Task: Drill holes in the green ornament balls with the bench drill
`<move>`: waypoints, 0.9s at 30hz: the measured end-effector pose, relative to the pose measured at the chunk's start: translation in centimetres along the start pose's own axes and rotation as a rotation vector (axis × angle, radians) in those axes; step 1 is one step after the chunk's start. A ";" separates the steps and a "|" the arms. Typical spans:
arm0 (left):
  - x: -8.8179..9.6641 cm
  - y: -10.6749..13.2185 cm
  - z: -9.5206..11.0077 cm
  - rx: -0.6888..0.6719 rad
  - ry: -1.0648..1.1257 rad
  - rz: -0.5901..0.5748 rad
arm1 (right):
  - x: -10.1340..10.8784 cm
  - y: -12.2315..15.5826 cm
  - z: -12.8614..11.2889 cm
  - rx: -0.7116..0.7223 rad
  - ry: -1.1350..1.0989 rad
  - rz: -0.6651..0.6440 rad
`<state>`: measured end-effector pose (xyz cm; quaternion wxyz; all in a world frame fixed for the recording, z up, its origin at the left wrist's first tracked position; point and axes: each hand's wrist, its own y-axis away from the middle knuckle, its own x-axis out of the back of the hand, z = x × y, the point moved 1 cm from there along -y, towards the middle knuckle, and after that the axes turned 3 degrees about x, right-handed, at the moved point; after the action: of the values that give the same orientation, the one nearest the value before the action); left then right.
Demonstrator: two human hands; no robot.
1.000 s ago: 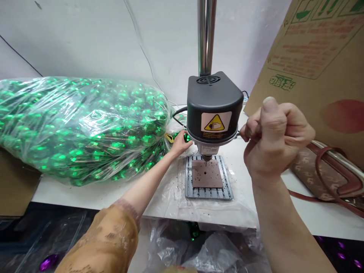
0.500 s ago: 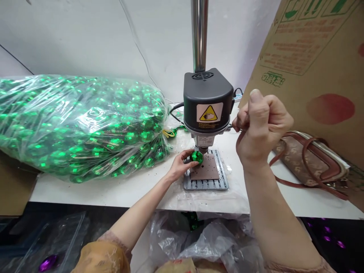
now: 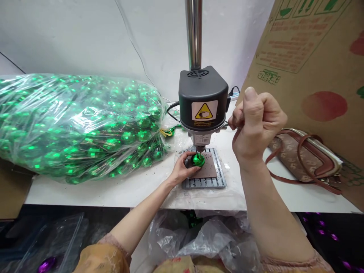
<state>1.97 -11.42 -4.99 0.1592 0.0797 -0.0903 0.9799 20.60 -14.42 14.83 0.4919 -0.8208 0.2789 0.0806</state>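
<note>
A small bench drill press (image 3: 203, 98) with a black motor housing stands on the white table. My left hand (image 3: 183, 167) pinches a shiny green faceted ball (image 3: 198, 160) between thumb and fingers. The ball sits over the brown board (image 3: 209, 170) on the slotted metal base (image 3: 218, 178), right under the drill chuck (image 3: 201, 149). To the right of the housing my right hand (image 3: 256, 123) is closed around the press's feed lever (image 3: 224, 125); most of the lever is hidden by the fingers.
A clear plastic bag (image 3: 82, 125) full of green balls lies at the left. A brown handbag (image 3: 304, 155) rests at the right, before a large cardboard box (image 3: 298, 72). Below the table edge hangs crumpled clear plastic (image 3: 204, 239), and a purple ball (image 3: 47, 264) lies lower left.
My left hand has brought the green ball slightly right and down, from beside the chuck to beneath it. My right hand stays on the lever. The view has shifted a little.
</note>
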 end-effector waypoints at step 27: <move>-2.1 0.5 0.6 0.007 0.090 -0.050 | 0.1 0.0 -0.2 -0.028 0.051 -0.015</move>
<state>3.80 -12.60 -4.89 0.1873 0.0384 -0.0777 0.9785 20.68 -14.69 14.89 0.4735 -0.8317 0.2839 0.0596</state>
